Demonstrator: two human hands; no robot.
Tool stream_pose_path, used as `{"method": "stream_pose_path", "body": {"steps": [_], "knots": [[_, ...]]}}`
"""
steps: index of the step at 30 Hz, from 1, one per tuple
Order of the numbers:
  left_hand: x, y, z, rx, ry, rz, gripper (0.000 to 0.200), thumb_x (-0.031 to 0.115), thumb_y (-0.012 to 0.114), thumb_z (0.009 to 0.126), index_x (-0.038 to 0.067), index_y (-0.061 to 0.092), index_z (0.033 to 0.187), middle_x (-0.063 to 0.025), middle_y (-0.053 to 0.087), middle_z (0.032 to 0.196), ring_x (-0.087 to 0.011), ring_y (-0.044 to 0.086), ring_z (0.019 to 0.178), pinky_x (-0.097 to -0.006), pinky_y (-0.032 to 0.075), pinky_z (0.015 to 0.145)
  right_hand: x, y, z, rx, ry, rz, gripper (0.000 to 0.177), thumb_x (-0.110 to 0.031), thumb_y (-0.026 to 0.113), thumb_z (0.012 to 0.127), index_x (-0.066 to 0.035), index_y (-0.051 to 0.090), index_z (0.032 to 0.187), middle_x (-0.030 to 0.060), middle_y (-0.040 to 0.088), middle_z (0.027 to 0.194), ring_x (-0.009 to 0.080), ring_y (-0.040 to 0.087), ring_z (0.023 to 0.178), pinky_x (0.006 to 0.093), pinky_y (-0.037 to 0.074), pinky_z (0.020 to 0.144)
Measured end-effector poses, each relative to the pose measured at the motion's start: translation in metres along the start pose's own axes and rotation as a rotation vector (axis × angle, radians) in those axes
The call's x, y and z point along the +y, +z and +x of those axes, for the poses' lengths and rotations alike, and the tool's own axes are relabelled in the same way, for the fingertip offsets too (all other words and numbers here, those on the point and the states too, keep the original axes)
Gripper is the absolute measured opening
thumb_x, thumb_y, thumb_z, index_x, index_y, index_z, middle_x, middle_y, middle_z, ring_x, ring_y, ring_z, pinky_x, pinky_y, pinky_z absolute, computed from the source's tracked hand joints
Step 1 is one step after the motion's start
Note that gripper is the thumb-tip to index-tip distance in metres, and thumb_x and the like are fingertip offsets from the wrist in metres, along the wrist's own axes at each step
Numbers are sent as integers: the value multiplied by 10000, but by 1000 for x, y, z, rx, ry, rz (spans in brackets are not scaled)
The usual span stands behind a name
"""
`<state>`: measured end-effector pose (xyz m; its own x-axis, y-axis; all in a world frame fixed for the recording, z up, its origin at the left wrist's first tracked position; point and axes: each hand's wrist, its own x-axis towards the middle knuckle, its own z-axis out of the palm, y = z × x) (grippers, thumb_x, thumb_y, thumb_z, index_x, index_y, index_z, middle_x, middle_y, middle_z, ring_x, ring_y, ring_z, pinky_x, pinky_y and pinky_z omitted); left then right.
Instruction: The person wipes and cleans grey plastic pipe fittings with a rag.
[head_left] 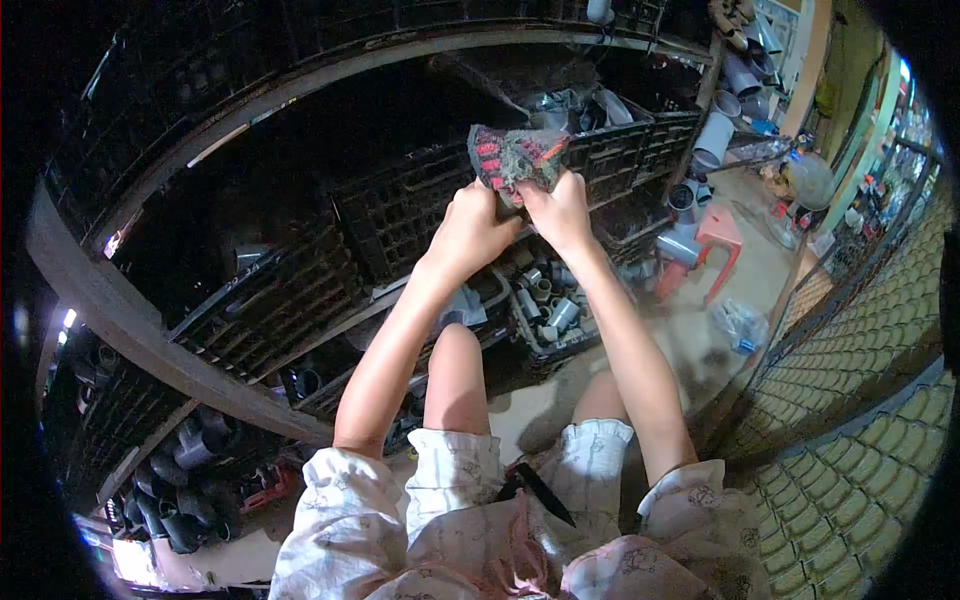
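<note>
Gripped with both hands, at upper middle of view: frayed grey cloth [518, 152], bunched up, with red-pink patches and an orange streak near its right edge. Held up off any surface, in front of dark shelving. Clutched at lower left by left hand [477, 228], with fingers curled in tight, closed on fabric. Clutched at lower right by right hand [560, 210], with thumb pressed on the near face, closed on fabric too. Cannot tell exact finger placement behind the cloth. Set close together, both hands, with arms stretched forward

Behind the cloth: dark slatted crates [400, 210], side by side on the shelving, with pale pieces showing above the rim of one, just past the cloth. Below the hands in view: open crate [570, 348] full of grey pipe fittings [563, 314]

To the right, on the floor: red plastic stool [720, 228], grey pipe piece [679, 247] just beside it, clear plastic bag [740, 322] nearer. Farther right: wire mesh [850, 335]. At lower left: more dark grey pipe parts [185, 445], too dim to sort. Nearest the camera: bare knees, pale printed shorts [455, 455] with frilled hems, loose matching sleeves [345, 490]
</note>
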<state>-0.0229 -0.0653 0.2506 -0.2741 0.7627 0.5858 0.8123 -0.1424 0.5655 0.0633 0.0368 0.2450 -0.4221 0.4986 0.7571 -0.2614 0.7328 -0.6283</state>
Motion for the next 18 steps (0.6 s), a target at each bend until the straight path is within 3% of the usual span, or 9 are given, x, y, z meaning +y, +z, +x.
{"method": "stream_pose_path", "body": {"steps": [2,5,7,9,10,13,15,17,18], "knots": [[4,-8,3,-115,-164,-16,304,115,625,612,-82,515,815,-154,562,656,-158,540,575,-299,436,556,-6,-3,2,34,-61,-197,244,-212,603,717,15,589,807,180,600,708,298,604,703,342,461,602],[-6,-9,8,-86,-112,-83,339,158,644,597,-76,511,804,-190,582,656,-241,597,608,-326,457,550,-16,-6,7,-2,75,-315,251,-229,591,727,16,592,782,187,588,687,324,588,694,362,454,590],[-12,-18,10,-341,-305,-587,225,155,603,630,-17,534,757,-74,579,644,-114,547,529,-216,433,480,-14,-9,8,-39,15,-224,215,-194,589,730,18,587,766,176,586,650,323,591,675,346,452,568],[-25,-24,7,-463,-355,-967,178,136,577,641,-6,535,739,-56,561,623,-83,505,484,-184,407,448,-9,-11,7,-63,-44,-108,195,-170,594,728,19,584,773,172,590,657,324,591,673,334,452,561],[-26,-26,7,-487,-341,-937,129,116,566,640,5,539,699,-43,551,603,-80,474,458,-186,382,425,0,-8,6,-51,-163,-9,181,-142,611,717,18,581,797,165,598,681,311,597,680,316,451,558],[-31,-35,8,-545,-344,-676,116,125,574,631,15,541,646,-41,541,581,-73,459,453,-189,369,428,5,-3,5,-161,-71,72,195,-152,635,697,8,593,801,138,618,719,245,617,718,315,455,604],[-27,-30,5,-448,-242,-295,229,219,599,608,-3,544,607,-65,551,551,-148,525,480,-271,409,463,7,1,7,-237,24,55,275,-238,628,688,14,599,791,154,619,744,254,615,726,326,456,634],[-36,-24,8,-249,32,75,302,274,624,589,-18,561,631,-139,584,594,-242,587,550,-331,454,523,14,3,14,-315,185,-48,367,-326,608,675,23,603,786,179,614,763,273,611,734,337,454,663],[-29,-27,9,-287,47,412,306,257,631,601,-23,550,695,-140,588,630,-258,590,570,-349,463,541,24,5,19,-354,299,-143,418,-371,591,668,29,603,786,197,609,770,288,607,740,343,452,676]]}}
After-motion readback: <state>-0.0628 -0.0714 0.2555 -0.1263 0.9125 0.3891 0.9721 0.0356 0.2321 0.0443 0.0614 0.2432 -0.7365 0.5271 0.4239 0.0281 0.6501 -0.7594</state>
